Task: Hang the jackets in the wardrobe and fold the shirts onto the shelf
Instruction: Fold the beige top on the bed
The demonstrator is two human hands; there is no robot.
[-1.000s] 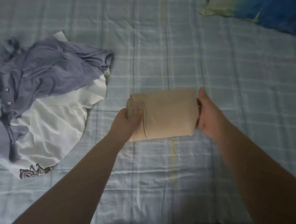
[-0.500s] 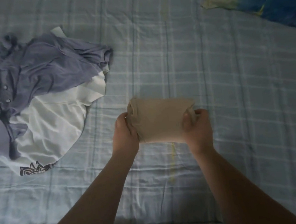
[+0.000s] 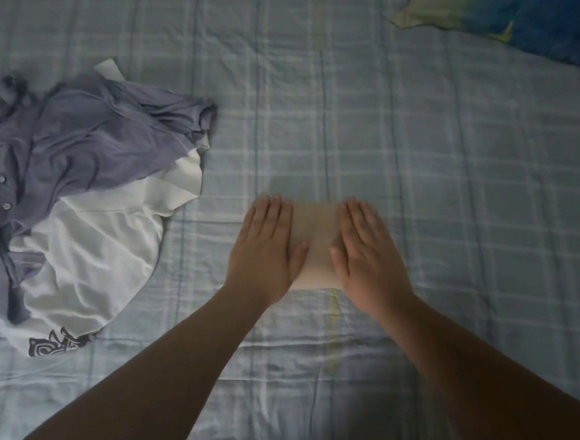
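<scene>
Down went the folded tan shirt onto the bed; left hand & right hand press it w/ straight fingers, hiding most of it.

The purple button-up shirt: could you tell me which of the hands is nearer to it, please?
Left. The left hand lies flat on the left side of the folded beige shirt, toward the purple button-up shirt; the right hand lies flat on its right side, farther.

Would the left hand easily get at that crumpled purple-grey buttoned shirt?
Probably yes: the left hand rests on the folded beige shirt; only bare checked bedsheet separates it from the purple-grey buttoned shirt.
</scene>
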